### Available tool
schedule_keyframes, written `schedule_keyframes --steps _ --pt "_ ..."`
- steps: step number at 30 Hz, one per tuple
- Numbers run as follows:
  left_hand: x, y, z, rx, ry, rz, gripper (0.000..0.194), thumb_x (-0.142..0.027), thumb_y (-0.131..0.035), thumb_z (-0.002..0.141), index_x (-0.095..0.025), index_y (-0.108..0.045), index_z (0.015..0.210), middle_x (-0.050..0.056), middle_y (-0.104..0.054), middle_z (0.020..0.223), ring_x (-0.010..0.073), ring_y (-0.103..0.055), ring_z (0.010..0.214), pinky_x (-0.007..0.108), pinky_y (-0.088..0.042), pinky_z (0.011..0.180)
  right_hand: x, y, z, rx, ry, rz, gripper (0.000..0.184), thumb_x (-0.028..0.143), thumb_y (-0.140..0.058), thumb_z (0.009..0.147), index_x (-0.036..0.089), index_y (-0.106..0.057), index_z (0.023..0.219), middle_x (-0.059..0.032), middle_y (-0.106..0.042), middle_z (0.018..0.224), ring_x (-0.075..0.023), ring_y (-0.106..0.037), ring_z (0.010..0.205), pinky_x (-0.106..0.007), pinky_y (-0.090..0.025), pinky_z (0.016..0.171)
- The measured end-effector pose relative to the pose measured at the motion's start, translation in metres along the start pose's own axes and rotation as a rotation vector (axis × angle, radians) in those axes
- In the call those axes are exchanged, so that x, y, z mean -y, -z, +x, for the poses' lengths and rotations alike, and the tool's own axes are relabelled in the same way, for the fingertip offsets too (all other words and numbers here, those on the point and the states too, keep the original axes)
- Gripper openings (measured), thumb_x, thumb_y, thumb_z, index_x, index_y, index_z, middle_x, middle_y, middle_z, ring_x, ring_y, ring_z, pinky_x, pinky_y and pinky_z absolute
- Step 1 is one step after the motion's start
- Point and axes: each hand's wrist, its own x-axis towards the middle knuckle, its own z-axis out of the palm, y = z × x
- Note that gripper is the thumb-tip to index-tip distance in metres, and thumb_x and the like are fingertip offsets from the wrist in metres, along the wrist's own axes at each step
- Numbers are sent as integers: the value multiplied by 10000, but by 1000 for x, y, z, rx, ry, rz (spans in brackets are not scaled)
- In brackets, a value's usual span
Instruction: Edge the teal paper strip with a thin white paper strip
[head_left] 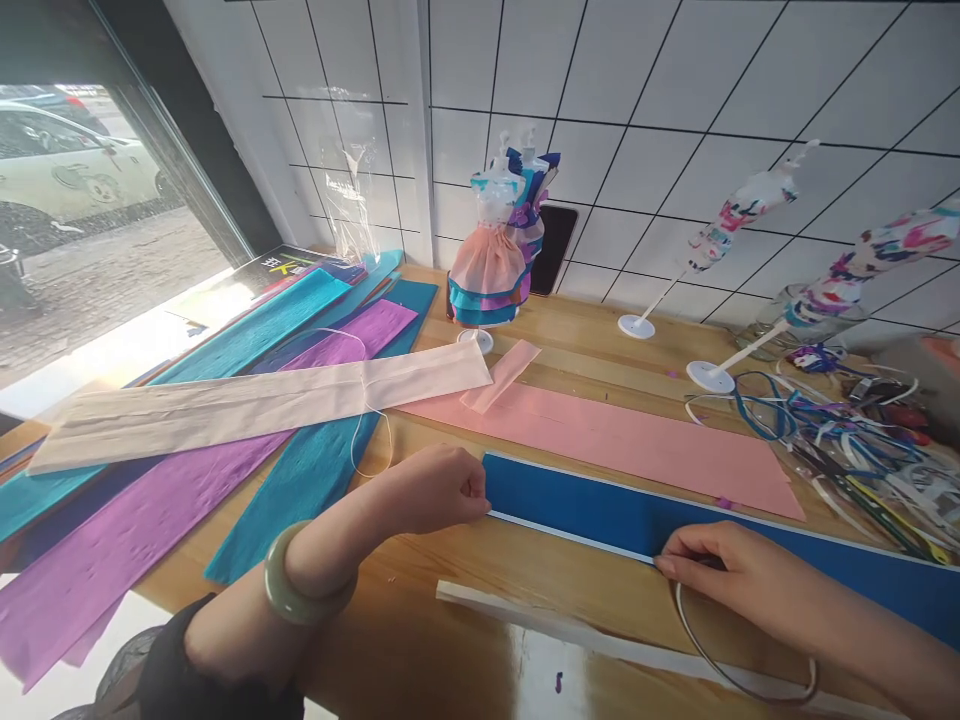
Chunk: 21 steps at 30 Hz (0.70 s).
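A long dark-blue strip [585, 503] with white bands along both long edges lies across the table before me. My left hand [450, 490] is closed at its left end, fingers curled on the corner. Further right, my right hand [712, 562] pinches the near white edge, thumb and fingertips together. A thin cord-like loop [701, 640] hangs below my right hand; whether the fingers also hold it, I cannot tell. Just behind the blue strip lies a wide pink strip [637, 430]. A narrow whitish strip [540, 612] rests on the tabletop in front.
Teal [300, 490], purple [195, 500] and cream [225, 415] strips overlap at the left. Small dress forms stand at the back, one in a layered skirt [487, 265]. A phone [556, 248] leans on the tiled wall. Tangled ribbons [855, 470] and tools lie right.
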Motion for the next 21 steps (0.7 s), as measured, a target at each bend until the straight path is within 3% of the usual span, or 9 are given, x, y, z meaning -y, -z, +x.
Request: schedule_keyframes --steps 21 --pt "4 -1 0 -7 -29 102 243 -278 -485 692 -176 -396 491 -35 -445 510 98 -359 502 243 -254 487 -15 -8 5 -10 20 29 354 515 -433 804 238 -622 693 -11 -660 758 -211 -588 752 -272 -399 666"
